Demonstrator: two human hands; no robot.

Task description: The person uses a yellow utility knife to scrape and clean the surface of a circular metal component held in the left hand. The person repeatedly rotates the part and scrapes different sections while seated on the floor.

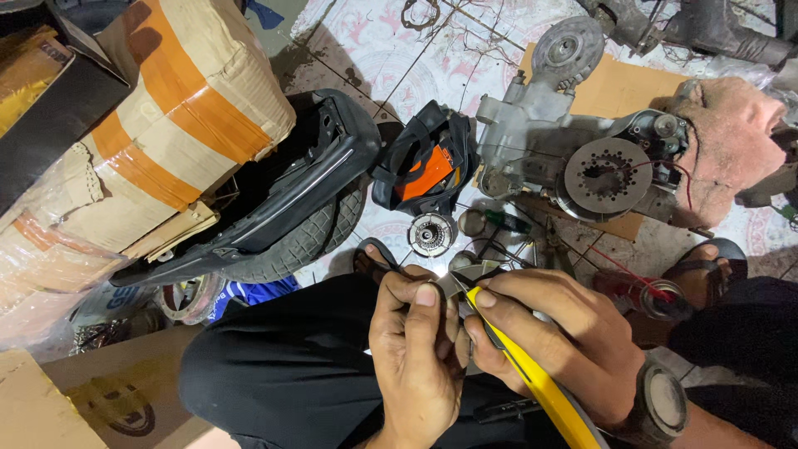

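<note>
My left hand pinches a small metal part between thumb and fingers, just above my lap. My right hand grips yellow-handled pliers, whose jaws meet the small part at my left fingertips. A watch sits on my right wrist. Both hands touch each other over my dark trousers. On the floor just beyond them lies a round metal gear piece.
A grey engine casing with a perforated disc lies on cardboard ahead right. A black scooter body panel and tyre sit left, beside a taped cardboard box. An orange-and-black cover lies centre. My sandalled feet rest on the tiled floor.
</note>
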